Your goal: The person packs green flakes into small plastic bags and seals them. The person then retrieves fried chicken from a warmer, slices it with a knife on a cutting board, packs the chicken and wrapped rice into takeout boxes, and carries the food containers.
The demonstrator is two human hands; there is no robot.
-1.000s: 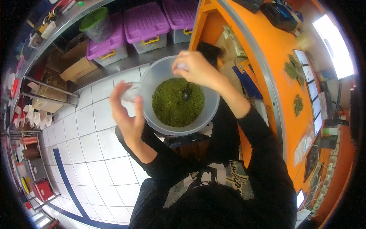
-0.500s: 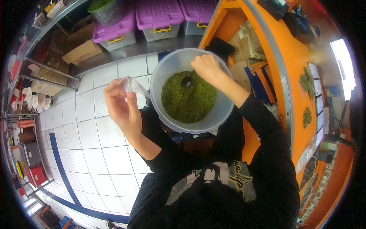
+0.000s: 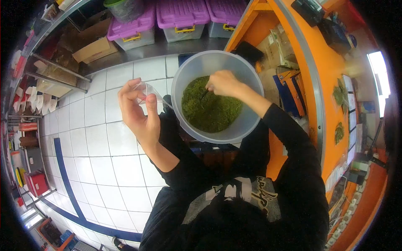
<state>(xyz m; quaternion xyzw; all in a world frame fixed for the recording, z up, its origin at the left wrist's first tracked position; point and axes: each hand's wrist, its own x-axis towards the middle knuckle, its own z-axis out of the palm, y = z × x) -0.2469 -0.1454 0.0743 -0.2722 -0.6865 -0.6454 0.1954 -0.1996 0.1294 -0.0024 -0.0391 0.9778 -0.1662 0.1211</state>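
Note:
My left hand (image 3: 142, 111) has its fingers curled and thumb pressed on a small clear plastic bag (image 3: 153, 91), its mouth spread apart to the left of the bucket. Over a large translucent plastic bucket (image 3: 205, 62), my right hand (image 3: 224, 82) is closed on a dark spoon (image 3: 204, 95). The spoon's lower end goes into the finely chopped green leaves (image 3: 213, 112) that fill the bucket's bottom; its bowl is mostly hidden among them. The bucket stands between my legs.
Grey bins with purple lids (image 3: 182, 14) stand on a metal shelf ahead, a bucket (image 3: 125, 9) on top of one. To the right is an orange counter (image 3: 335, 54) with an edge close to my right arm. A cardboard box (image 3: 95, 50) sits at the left.
My right hand has come down and slightly left, and the spoon's bowl has sunk from sight into the green leaves. The bag in my left hand has spread wider. The whole view has shifted slightly.

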